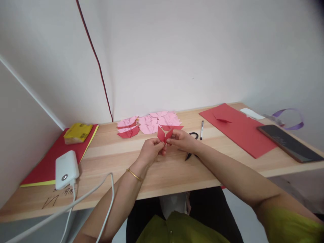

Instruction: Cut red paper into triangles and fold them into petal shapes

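A small folded red paper piece is held up over the middle of the desk, its two pointed flaps spread upward. My left hand pinches its lower part, and my right hand grips its right side with fingertips and thumb. Just behind it lie rows of folded pink paper pieces and a few red ones. Partly hidden under my right wrist, a pair of black-handled scissors rests on the wood, one dark tip showing.
Right of the scissors lie a marker pen, red paper sheets with a folded red piece on them, and a phone. At left are a white power bank with its cable, a yellow packet and dark red sheets.
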Motion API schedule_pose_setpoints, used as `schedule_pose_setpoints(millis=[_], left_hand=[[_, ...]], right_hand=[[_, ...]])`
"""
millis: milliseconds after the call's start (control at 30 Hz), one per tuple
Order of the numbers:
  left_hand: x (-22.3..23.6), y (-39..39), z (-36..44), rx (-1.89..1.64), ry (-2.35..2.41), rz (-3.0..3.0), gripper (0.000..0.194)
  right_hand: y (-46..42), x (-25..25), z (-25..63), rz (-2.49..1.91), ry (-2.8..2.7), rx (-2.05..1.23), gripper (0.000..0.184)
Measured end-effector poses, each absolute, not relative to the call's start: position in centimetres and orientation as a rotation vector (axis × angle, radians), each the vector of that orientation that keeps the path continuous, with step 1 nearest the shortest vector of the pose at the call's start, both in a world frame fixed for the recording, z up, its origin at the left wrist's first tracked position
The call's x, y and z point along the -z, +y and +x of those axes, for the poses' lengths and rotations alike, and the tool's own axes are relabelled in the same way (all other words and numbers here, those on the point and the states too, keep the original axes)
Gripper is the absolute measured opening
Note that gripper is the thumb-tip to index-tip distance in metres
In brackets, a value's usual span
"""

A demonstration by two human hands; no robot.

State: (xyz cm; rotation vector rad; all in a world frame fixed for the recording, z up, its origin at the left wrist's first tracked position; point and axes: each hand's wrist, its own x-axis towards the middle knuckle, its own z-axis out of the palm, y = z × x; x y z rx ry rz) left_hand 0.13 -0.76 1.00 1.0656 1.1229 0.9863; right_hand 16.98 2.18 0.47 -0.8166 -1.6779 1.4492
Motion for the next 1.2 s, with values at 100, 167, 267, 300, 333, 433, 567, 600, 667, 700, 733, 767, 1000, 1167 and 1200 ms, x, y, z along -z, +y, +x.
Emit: schedule_pose_setpoints(millis=[100, 167, 267, 300, 333, 433, 567, 600, 667, 700, 733, 767, 1000, 1167, 1200], left_hand=[[-0.9, -0.8, 0.1, -1.002, 1.130, 1.072, 0.015], [-0.8, -0.8, 0.1, -1.005, 1.103, 1.072, 0.014], [-0.7, -0.7, 0.1, -1.014, 1.088, 1.078, 0.011], [-0.7, -0.7, 0.1, -1.019, 1.099, 1.080, 0.011], [-0.7, -0.7, 0.1, -1.021, 1.118, 1.079, 0.010], [-0.7, -0.7, 0.2, -1.020, 1.164, 1.052, 0.008], [-0.6, -0.8, 0.2, -1.005, 1.121, 1.023, 0.011], [-0.6, -0.8, 0.2, -1.003, 1.107, 1.023, 0.015], [-0.5, -0.7, 0.1, -1.017, 1.082, 1.029, 0.022], [-0.5, -0.7, 0.1, -1.030, 1.068, 1.032, 0.024], [-0.5, -0.7, 0.1, -1.042, 1.053, 1.032, 0.025], [-0.4, -0.7, 0.1, -1.050, 1.038, 1.031, 0.025], [0.0, -0.7, 0.4, -1.116, 1.027, 1.038, 0.026], [0.7, -0.5, 0.6, -1.171, 0.998, 1.025, 0.026], [0.8, -0.5, 0.6, -1.172, 1.007, 1.048, 0.026]], right_hand=[[2.0, -0.7, 16.8, -0.832, -1.645, -1.457, 0.017], [1.9, -0.9, 16.7, -0.832, -1.636, -1.449, 0.016], [1.8, -1.1, 16.6, -0.832, -1.637, -1.430, 0.015], [1.8, -1.1, 16.6, -0.829, -1.638, -1.426, 0.016], [1.8, -1.1, 16.5, -0.820, -1.637, -1.425, 0.016], [1.8, -1.0, 16.4, -0.778, -1.637, -1.429, 0.020], [2.0, -0.7, 16.5, -0.779, -1.656, -1.397, 0.026], [2.0, -0.6, 16.5, -0.780, -1.664, -1.389, 0.026], [2.1, -0.5, 16.5, -0.769, -1.681, -1.380, 0.026], [2.1, -0.5, 16.5, -0.761, -1.687, -1.377, 0.027], [2.1, -0.5, 16.5, -0.756, -1.690, -1.373, 0.027], [2.2, -0.4, 16.5, -0.751, -1.693, -1.370, 0.027], [2.3, -0.3, 16.4, -0.774, -1.649, -1.340, 0.025], [2.2, -0.1, 16.5, -0.779, -1.604, -1.395, 0.027], [2.1, -0.1, 16.5, -0.772, -1.596, -1.419, 0.027]])
